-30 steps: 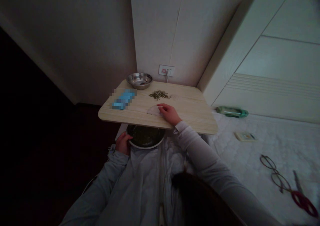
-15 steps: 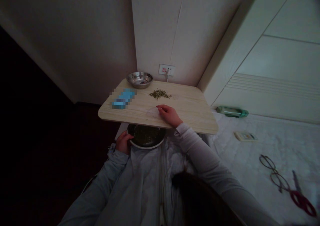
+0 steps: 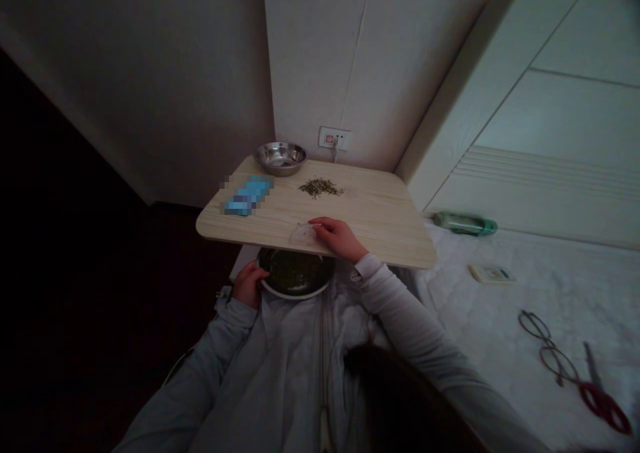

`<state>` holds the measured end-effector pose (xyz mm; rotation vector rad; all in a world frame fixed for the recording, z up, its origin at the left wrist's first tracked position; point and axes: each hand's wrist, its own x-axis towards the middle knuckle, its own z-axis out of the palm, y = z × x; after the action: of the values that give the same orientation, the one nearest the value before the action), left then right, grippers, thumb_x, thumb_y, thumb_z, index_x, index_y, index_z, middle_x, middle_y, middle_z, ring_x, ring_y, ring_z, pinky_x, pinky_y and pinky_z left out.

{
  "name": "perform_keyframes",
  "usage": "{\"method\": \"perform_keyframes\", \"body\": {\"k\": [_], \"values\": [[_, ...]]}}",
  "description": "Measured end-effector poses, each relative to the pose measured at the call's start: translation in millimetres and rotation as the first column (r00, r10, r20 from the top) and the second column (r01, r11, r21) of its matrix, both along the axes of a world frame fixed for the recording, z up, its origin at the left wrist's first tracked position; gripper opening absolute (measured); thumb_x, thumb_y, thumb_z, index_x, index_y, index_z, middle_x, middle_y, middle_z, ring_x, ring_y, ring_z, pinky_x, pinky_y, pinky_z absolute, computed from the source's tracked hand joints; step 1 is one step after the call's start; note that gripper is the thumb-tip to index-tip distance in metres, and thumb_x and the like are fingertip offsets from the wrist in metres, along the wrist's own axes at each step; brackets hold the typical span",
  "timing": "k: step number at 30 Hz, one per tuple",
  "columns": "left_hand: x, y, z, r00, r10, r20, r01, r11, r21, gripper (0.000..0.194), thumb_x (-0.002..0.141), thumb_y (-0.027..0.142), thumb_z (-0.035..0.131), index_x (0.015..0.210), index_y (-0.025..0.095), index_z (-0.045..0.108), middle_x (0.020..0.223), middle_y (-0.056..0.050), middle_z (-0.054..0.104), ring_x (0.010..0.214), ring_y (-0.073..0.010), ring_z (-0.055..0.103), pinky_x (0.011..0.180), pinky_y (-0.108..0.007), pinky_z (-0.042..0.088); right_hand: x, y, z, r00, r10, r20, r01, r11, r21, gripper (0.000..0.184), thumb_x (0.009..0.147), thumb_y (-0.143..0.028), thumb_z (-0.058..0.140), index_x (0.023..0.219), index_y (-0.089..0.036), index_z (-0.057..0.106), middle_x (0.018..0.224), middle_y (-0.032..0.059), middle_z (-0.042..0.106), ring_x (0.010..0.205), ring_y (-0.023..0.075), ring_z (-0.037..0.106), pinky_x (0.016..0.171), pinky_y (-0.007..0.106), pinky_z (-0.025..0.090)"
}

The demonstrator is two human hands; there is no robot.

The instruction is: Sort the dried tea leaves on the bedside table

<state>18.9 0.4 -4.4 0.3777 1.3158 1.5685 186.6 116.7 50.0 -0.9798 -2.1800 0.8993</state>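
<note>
My left hand (image 3: pixel 246 284) grips the rim of a round bowl (image 3: pixel 295 274) of dark green bits, held just under the front edge of a small wooden table (image 3: pixel 380 219). My right hand (image 3: pixel 337 237) lies on the table at its front edge, fingers pressed on a thin pale scraper-like piece (image 3: pixel 301 234) right above the bowl. A small heap of green bits (image 3: pixel 320 187) lies farther back on the table.
A steel bowl (image 3: pixel 280 157) stands at the table's far edge, near a wall socket (image 3: pixel 335 138). A blue object (image 3: pixel 246 196) lies at the table's left. On the bed to the right lie a green bottle (image 3: pixel 464 223), a small box (image 3: pixel 491 274), glasses (image 3: pixel 547 353) and red scissors (image 3: pixel 603 396).
My right hand has drawn the pale piece across the table toward its front edge, over the bowl. The left hand keeps its hold on the bowl.
</note>
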Motion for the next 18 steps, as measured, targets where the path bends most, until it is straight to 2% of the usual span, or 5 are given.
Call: {"method": "perform_keyframes", "body": {"k": [2, 6, 8, 11, 18], "values": [[-0.5, -0.1, -1.4, 1.000, -0.006, 0.007, 0.006, 1.000, 0.004, 0.012, 0.039, 0.011, 0.051, 0.049, 0.015, 0.049, 0.040, 0.006, 0.048, 0.039, -0.0080, 0.043, 0.038, -0.019, 0.030, 0.4, 0.9, -0.7, 0.999, -0.030, -0.038, 0.030, 1.000, -0.006, 0.031, 0.070, -0.033, 0.035, 0.092, -0.018, 0.051, 0.056, -0.0021, 0.053, 0.051, 0.0062, 0.044, 0.051, 0.018, 0.034], [-1.3, -0.3, -4.0, 1.000, -0.005, 0.006, 0.005, 1.000, 0.002, 0.012, 0.040, 0.011, 0.051, 0.051, 0.016, 0.049, 0.039, 0.007, 0.046, 0.038, -0.0078, 0.042, 0.037, -0.019, 0.029, 1.4, 6.7, -5.8, 0.967, -0.232, -0.106, 0.234, 0.972, 0.006, 0.031, 0.070, -0.033, 0.033, 0.091, -0.018, 0.050, 0.056, -0.0018, 0.053, 0.053, 0.0074, 0.046, 0.054, 0.020, 0.035], [-1.5, -0.1, -4.3, 1.000, -0.001, 0.009, 0.001, 1.000, -0.003, 0.011, 0.040, 0.010, 0.051, 0.049, 0.016, 0.048, 0.037, 0.007, 0.045, 0.036, -0.0075, 0.041, 0.036, -0.019, 0.028, 1.8, 8.9, -8.3, 0.951, -0.288, -0.110, 0.292, 0.956, 0.021, 0.030, 0.070, -0.032, 0.033, 0.090, -0.019, 0.051, 0.056, -0.0016, 0.053, 0.054, 0.0080, 0.047, 0.056, 0.021, 0.036], [-1.5, -0.1, -3.5, 1.000, -0.004, 0.020, 0.004, 1.000, 0.000, 0.011, 0.040, 0.010, 0.051, 0.048, 0.016, 0.046, 0.037, 0.007, 0.045, 0.036, -0.0074, 0.041, 0.036, -0.018, 0.027, 2.1, 9.0, -9.4, 0.955, -0.285, -0.083, 0.288, 0.957, 0.031, 0.029, 0.070, -0.032, 0.033, 0.089, -0.019, 0.051, 0.055, -0.0018, 0.053, 0.053, 0.0081, 0.047, 0.055, 0.021, 0.035], [-0.5, -0.9, -0.4, 1.000, 0.006, 0.019, -0.006, 1.000, -0.005, 0.011, 0.040, 0.010, 0.051, 0.047, 0.016, 0.046, 0.037, 0.007, 0.045, 0.036, -0.0071, 0.041, 0.036, -0.018, 0.027, 3.1, 3.9, -4.6, 0.988, -0.151, -0.040, 0.151, 0.988, -0.012, 0.029, 0.069, -0.033, 0.035, 0.087, -0.019, 0.052, 0.055, -0.0023, 0.052, 0.050, 0.0068, 0.045, 0.050, 0.019, 0.033]]}}
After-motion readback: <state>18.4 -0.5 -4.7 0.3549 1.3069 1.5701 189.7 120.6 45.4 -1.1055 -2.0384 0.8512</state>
